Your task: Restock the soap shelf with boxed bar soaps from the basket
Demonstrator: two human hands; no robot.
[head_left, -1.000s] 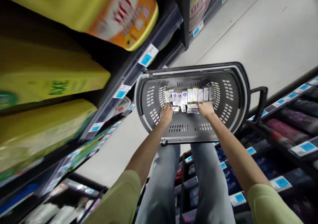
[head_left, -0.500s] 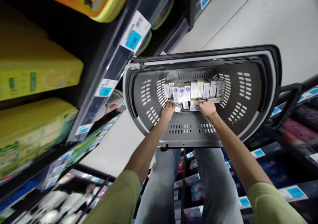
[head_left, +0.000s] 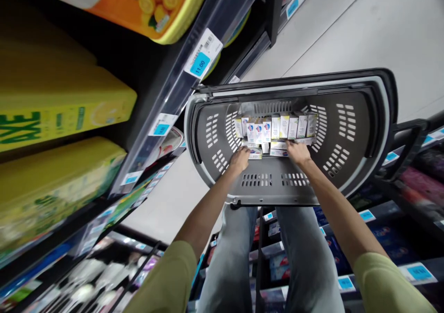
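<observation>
Inside a grey basket (head_left: 265, 190) with slotted walls, several small boxes (head_left: 275, 127) stand upright side by side in a row, with a few more boxes (head_left: 278, 153) lying flat in front of them. My left hand (head_left: 240, 159) is at the near left end, its fingertips on a flat-lying box (head_left: 255, 153). My right hand (head_left: 297, 153) touches the flat boxes at the right of centre, fingers bent. Both hands are small in view, and how firmly the fingers grip is hard to make out.
Store shelves with price tags (head_left: 200, 64) rise at the left, holding yellow packages (head_left: 62, 104) and an orange tub (head_left: 159, 5). More shelved goods are at the lower right. Pale floor (head_left: 340, 40) shows beyond the basket, whose handle (head_left: 409, 151) sticks out at the right.
The view has shifted, so the basket and shelves sit slightly further right. My left hand has moved a little closer to the flat-lying box; my right hand remains at the boxes.
</observation>
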